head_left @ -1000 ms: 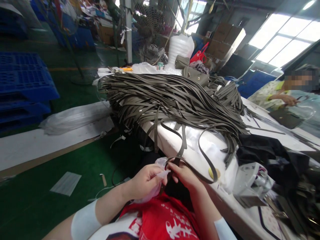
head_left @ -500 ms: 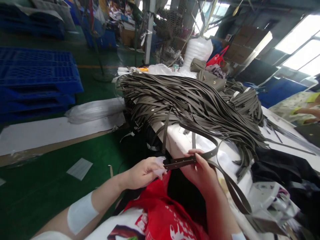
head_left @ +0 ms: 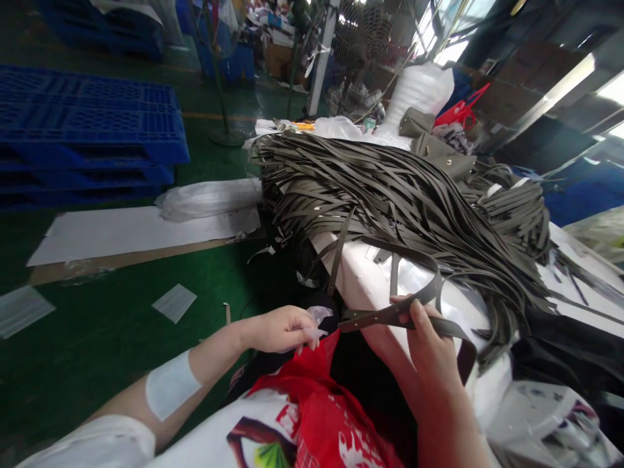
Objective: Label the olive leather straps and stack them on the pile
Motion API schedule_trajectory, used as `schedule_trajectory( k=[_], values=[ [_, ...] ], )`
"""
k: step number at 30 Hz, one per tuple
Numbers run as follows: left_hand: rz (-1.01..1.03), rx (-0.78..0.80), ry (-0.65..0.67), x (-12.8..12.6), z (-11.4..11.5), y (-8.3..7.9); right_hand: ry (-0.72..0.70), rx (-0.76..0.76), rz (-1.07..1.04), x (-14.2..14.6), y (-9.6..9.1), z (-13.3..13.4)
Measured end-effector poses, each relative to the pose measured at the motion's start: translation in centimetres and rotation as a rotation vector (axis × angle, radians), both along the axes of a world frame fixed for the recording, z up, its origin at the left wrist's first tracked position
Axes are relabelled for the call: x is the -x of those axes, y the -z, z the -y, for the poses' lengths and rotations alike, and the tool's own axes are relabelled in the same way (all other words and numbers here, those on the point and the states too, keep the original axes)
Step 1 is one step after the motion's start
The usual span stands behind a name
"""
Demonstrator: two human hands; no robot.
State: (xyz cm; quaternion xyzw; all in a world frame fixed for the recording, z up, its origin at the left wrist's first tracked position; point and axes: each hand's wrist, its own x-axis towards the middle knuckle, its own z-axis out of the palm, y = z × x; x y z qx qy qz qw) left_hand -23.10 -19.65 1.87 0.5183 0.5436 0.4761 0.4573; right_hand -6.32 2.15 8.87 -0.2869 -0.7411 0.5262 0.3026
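Observation:
My right hand (head_left: pixel 428 331) pinches a dark olive strap (head_left: pixel 373 317) with small holes near its end. The strap loops up over the table edge and hangs down again past my wrist. Closed around a crumpled piece of thin translucent plastic film (head_left: pixel 319 316), my left hand (head_left: pixel 287 329) sits just left of the strap's end, apart from it. Beyond both hands a large heap of similar straps (head_left: pixel 370 175) covers much of the white table (head_left: pixel 358 266).
Blue pallets (head_left: pixel 92 130) are stacked on the green floor at left. A white board (head_left: pixel 121 231) bears a plastic-wrapped bundle (head_left: pixel 209 198). A foam roll (head_left: pixel 419 97) stands behind the straps. Black fabric (head_left: pixel 565 344) and a white plastic bag (head_left: pixel 541 416) lie at right.
My right hand has moved right with the strap, whose end has come away from my left hand. My left hand keeps the film. The view has turned slightly left.

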Motion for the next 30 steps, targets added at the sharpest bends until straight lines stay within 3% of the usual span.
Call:
schedule_trajectory(
  k=[6, 10, 20, 30],
  values=[
    [0.236, 0.032, 0.041, -0.7, -0.2, -0.9, 0.026, 0.067, -0.069, 0.6, 0.7, 0.5],
    [0.35, 0.038, 0.061, -1.0, -0.3, -1.5, -0.037, 0.114, -0.035, 0.3, 0.7, 0.6],
    [0.415, 0.019, 0.059, -1.0, 0.0, -1.3, 0.048, 0.236, -0.148, 0.4, 2.9, -0.1],
    [0.533, 0.03, -0.032, -1.6, 0.3, -0.4, 0.133, 0.111, -0.106, 0.4, 2.0, 0.7]
  ],
)
